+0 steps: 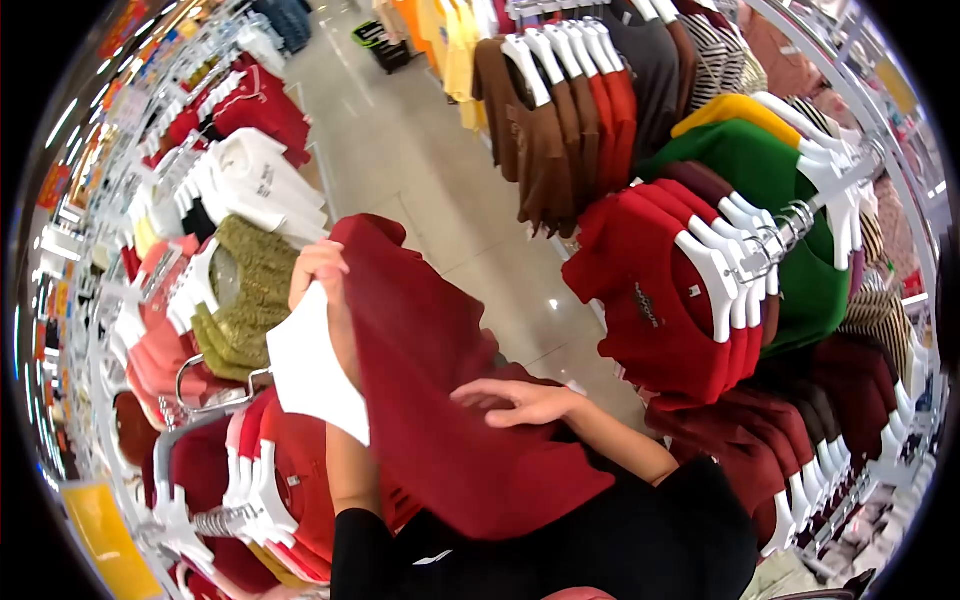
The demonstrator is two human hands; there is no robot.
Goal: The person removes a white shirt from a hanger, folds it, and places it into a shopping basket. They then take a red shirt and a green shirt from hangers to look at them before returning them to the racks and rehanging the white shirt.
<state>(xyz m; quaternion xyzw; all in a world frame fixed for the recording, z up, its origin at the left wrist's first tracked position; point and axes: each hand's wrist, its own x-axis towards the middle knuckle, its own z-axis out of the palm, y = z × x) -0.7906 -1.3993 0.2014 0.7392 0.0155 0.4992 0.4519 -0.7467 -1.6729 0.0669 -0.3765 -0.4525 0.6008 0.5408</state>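
A dark red garment [440, 370] is spread in front of my body, draped lengthwise from upper left to lower right. Its exact cut is not clear. My left hand [318, 270] is closed at its upper left edge, gripping the fabric together with the top end of a broad white hanger [318, 370]. A metal hook [190, 385] shows at the hanger's left side. Against the garment's right part rests my right hand [515, 402], its fingers stretched out and loosely apart, touching the cloth without grasping it.
To my right, a rack holds red tops [650, 290], a green top [820, 290] and dark maroon garments [740, 440]. Brown tops [535, 130] hang ahead. Olive [250, 270] and white tops [255, 180] line the left. A tiled aisle [390, 140] runs between.
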